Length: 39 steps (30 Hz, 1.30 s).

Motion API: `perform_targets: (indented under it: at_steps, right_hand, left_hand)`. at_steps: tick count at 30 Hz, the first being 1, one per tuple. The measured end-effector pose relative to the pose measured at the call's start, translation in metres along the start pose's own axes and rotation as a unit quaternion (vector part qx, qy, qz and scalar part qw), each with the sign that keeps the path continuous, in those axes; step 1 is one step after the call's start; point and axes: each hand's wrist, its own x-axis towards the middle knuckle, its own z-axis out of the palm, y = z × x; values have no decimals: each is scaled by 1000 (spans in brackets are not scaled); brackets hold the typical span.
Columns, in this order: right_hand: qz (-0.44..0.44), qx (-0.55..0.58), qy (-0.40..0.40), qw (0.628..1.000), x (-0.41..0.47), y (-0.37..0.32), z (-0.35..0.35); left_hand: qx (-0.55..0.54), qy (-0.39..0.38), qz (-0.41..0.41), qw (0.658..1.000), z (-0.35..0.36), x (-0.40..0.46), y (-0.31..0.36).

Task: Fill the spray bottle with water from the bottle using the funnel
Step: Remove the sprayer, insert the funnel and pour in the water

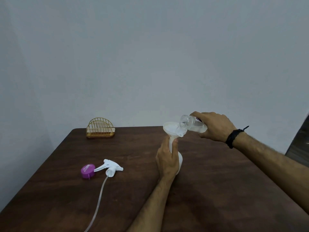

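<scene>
On the dark wooden counter (217,190), the left grip (167,160) wraps the white plastic spray bottle (178,162) at centre while the right grip (213,126) clasps the tilted clear water bottle (189,123) at one o'clock, whose mouth overhangs the white funnel (173,128) rim, so a steeper tilt may slop water outside.

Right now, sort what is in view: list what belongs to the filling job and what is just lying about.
In the job:
- spray bottle, gripped by the left hand
- funnel in its neck
- water bottle, tilted over the funnel by the right hand
- spray head with tube, off on the table
- purple cap

Lying about:
- gold wire rack
</scene>
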Motion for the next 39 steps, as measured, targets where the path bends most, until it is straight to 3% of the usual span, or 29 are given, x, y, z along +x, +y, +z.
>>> perform_targets:
  at_steps: [39]
  right_hand:
    - [-1, -31, -29, 999, 1, -5, -13]
  left_hand:
    - [-10, 0, 11, 1000, -1, -2, 0]
